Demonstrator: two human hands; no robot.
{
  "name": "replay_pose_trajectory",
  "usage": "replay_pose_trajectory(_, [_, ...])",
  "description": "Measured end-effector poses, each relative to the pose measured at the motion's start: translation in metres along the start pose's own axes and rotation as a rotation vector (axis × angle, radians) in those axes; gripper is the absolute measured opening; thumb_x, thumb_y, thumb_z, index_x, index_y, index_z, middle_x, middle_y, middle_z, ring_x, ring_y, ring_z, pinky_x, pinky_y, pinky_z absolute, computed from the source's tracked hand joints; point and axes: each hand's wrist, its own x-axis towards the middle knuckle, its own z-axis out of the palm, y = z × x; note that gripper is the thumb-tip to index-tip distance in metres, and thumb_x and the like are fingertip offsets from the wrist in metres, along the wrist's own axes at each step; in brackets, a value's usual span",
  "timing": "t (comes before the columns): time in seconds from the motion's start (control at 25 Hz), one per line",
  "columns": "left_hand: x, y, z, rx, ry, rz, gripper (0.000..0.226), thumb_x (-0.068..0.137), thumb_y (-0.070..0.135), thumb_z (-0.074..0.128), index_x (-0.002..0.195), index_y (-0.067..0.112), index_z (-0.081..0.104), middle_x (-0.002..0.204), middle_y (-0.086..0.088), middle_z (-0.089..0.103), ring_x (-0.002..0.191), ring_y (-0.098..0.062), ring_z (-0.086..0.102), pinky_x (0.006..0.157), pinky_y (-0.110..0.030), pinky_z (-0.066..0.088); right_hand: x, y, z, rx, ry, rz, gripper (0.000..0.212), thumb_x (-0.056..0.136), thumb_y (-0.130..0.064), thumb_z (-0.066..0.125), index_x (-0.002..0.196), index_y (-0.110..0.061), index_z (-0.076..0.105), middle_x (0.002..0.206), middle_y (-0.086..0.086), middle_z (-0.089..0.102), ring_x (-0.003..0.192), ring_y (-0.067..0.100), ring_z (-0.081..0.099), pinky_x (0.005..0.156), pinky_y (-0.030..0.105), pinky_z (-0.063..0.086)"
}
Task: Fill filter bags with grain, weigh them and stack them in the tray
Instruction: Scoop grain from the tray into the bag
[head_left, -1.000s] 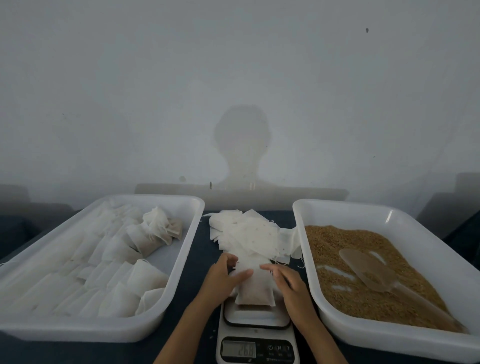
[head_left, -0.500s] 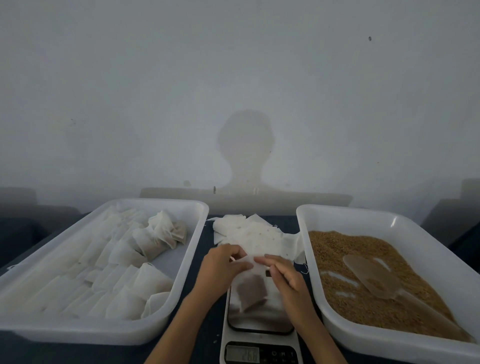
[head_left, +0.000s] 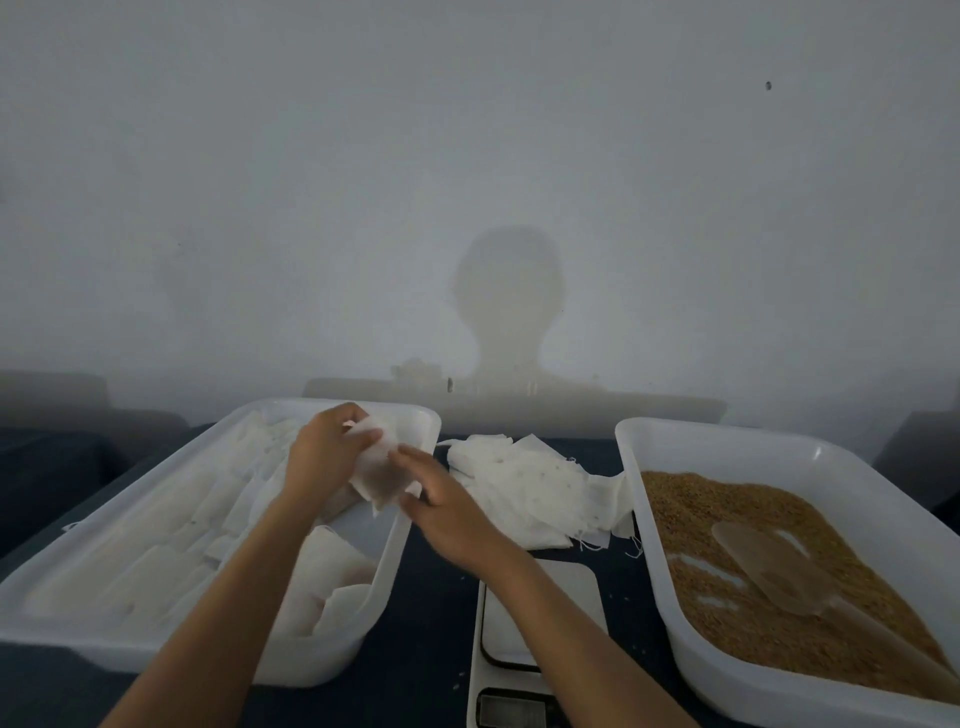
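- Both my hands are on one filled bag (head_left: 382, 475), holding it up over the right end of the left tray (head_left: 400, 566), not set down.
- Left hand (head_left: 324, 454) has its fingers curled round the bag's top and left side, so a proper grip.
- Right hand (head_left: 447, 506) is on the bag's right edge. It's pretty blurry, looks like a pinch with thumb and fingertips, but I can't tell exactly how the fingers lie.
- You can see the brownish grain through the bag's lower half.
- The left tray is already packed with rows of filled bags (head_left: 171, 540).
- Scale (head_left: 524, 639) sits near me between the trays, nothing on its plate; my right forearm crosses over it.
- Pile of empty bags (head_left: 535, 493) behind the scale.
- Right tray (head_left: 727, 447) holds loose grain (head_left: 691, 504), with the scoop (head_left: 763, 566) lying on top of it.
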Motion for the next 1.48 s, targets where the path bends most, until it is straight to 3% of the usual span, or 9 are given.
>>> replay_pose_trajectory(0.24, [0.031, -0.077, 0.001, 0.174, -0.009, -0.219, 0.014, 0.091, 0.016, 0.057, 0.102, 0.006, 0.059, 0.103, -0.021, 0.064, 0.096, -0.037, 0.060, 0.081, -0.037, 0.048, 0.022, -0.009, 0.032, -0.319, -0.145, -0.006, 0.033, 0.093, -0.005, 0.041, 0.123, 0.006, 0.050, 0.128, 0.022, 0.051, 0.118, 0.037, 0.046, 0.104, 0.045, 0.036])
replay_pose_trajectory(0.4, [0.035, -0.108, 0.005, 0.256, -0.100, -0.297, 0.037, 0.093, 0.017, 0.056, 0.126, 0.000, 0.052, 0.127, -0.023, 0.056, 0.116, -0.039, 0.053, 0.095, -0.040, 0.044, 0.026, -0.002, 0.033, -0.543, -0.211, -0.033, 0.024, 0.094, -0.008, 0.040, 0.108, 0.004, 0.056, 0.116, 0.023, 0.057, 0.108, 0.035, 0.048, 0.100, 0.040, 0.031])
replay_pose_trajectory(0.52, [0.033, -0.116, 0.009, 0.339, -0.204, -0.334, 0.036, 0.093, 0.015, 0.055, 0.124, -0.004, 0.051, 0.127, -0.022, 0.055, 0.115, -0.037, 0.052, 0.090, -0.035, 0.042, 0.028, 0.006, 0.036, -0.634, -0.211, -0.085, 0.018, 0.094, -0.008, 0.040, 0.087, -0.004, 0.056, 0.106, 0.019, 0.061, 0.102, 0.031, 0.052, 0.105, 0.042, 0.028])
replay_pose_trajectory(0.64, [0.030, -0.114, 0.007, 0.313, -0.211, -0.388, 0.034, 0.090, 0.009, 0.056, 0.120, -0.006, 0.050, 0.121, -0.025, 0.057, 0.110, -0.036, 0.055, 0.083, -0.034, 0.044, 0.027, 0.013, 0.033, -0.470, -0.166, -0.117, 0.029, 0.095, -0.008, 0.042, 0.116, -0.004, 0.061, 0.124, 0.015, 0.059, 0.116, 0.026, 0.050, 0.105, 0.035, 0.031])
replay_pose_trajectory(0.76, [0.033, -0.097, 0.003, 0.284, -0.080, -0.354, 0.040, 0.088, 0.010, 0.057, 0.124, -0.002, 0.044, 0.118, -0.023, 0.058, 0.111, -0.038, 0.055, 0.087, -0.038, 0.043, 0.026, 0.019, 0.005, -0.116, 0.137, -0.031, 0.032, 0.093, -0.004, 0.045, 0.120, -0.009, 0.061, 0.126, 0.006, 0.058, 0.118, 0.017, 0.052, 0.098, 0.021, 0.039])
replay_pose_trajectory(0.88, [0.034, -0.066, 0.001, 0.190, 0.053, -0.288, 0.024, 0.090, 0.014, 0.055, 0.111, 0.004, 0.052, 0.109, -0.020, 0.061, 0.105, -0.038, 0.056, 0.083, -0.037, 0.040, 0.031, 0.049, -0.039, -0.278, 0.405, 0.238, 0.034, 0.089, -0.001, 0.045, 0.120, -0.010, 0.055, 0.126, 0.006, 0.055, 0.118, 0.023, 0.051, 0.099, 0.033, 0.042])
replay_pose_trajectory(1.04, [0.024, -0.040, 0.009, 0.035, 0.080, -0.179, 0.014, 0.090, 0.015, 0.058, 0.101, 0.007, 0.058, 0.105, -0.012, 0.064, 0.099, -0.032, 0.058, 0.081, -0.034, 0.040, 0.012, 0.103, -0.077, -0.626, 0.214, 0.734, 0.051, 0.094, -0.023, 0.050, 0.140, -0.011, 0.032, 0.142, 0.011, 0.037, 0.129, 0.031, 0.039, 0.106, 0.043, 0.035])
replay_pose_trajectory(1.16, [0.017, -0.035, 0.017, -0.010, 0.060, -0.123, 0.011, 0.090, 0.013, 0.057, 0.100, 0.009, 0.057, 0.105, -0.009, 0.066, 0.097, -0.029, 0.060, 0.084, -0.036, 0.043, 0.005, 0.126, -0.076, -0.463, 0.326, 0.738, 0.041, 0.094, -0.039, 0.055, 0.125, -0.012, 0.049, 0.130, 0.008, 0.051, 0.119, 0.027, 0.049, 0.105, 0.044, 0.038])
replay_pose_trajectory(1.48, [0.010, -0.040, 0.028, -0.022, 0.043, -0.115, 0.010, 0.090, 0.012, 0.055, 0.100, 0.013, 0.058, 0.101, -0.005, 0.066, 0.090, -0.023, 0.059, 0.078, -0.034, 0.044, 0.007, 0.132, -0.075, -0.677, 0.425, 0.686, 0.024, 0.102, -0.026, 0.039, 0.115, -0.013, 0.055, 0.124, 0.005, 0.057, 0.111, 0.019, 0.056, 0.097, 0.032, 0.047])
